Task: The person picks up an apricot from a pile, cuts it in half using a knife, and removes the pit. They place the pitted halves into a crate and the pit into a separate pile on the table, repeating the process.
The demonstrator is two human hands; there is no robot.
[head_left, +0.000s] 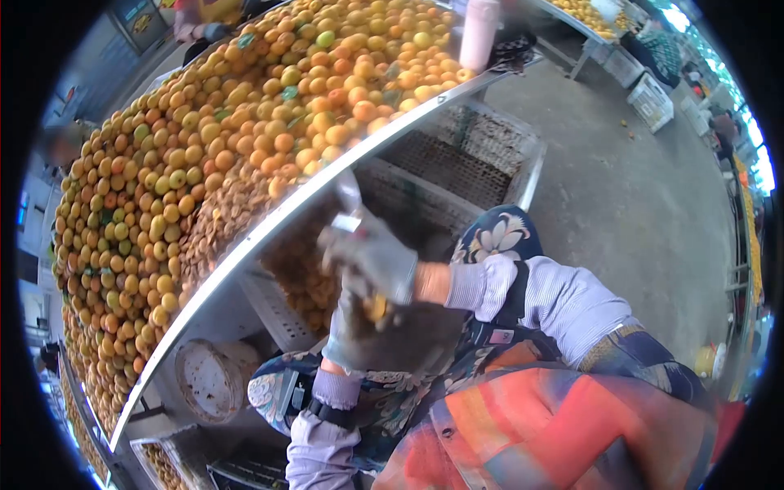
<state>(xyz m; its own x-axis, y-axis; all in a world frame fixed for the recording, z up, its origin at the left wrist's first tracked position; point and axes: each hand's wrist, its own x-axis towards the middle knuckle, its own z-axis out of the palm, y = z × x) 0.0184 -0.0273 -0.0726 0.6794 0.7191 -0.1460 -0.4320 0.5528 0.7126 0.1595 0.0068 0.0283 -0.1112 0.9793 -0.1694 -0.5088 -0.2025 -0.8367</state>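
My right hand (377, 257), in a grey glove, grips a small knife (349, 196) whose shiny blade points up toward the table edge. Just below it, my left hand (347, 322), gloved too, is closed around a yellow-orange apricot (376, 309). Both hands are close together and smeared by motion, so the fingers show poorly. Under them is a crate with brownish-orange apricot pieces (314, 290). Whole apricots (269, 114) cover the table beyond, and a heap of brown pits (220, 216) lies near its edge.
The table's metal rim (245, 249) runs diagonally before me. A dirty plastic crate (457, 151) stands beneath it, a stained bucket (214, 380) at lower left. A pink bottle (479, 37) stands at the table's far corner. Other people work in the background; white crates (651, 102) sit on the floor.
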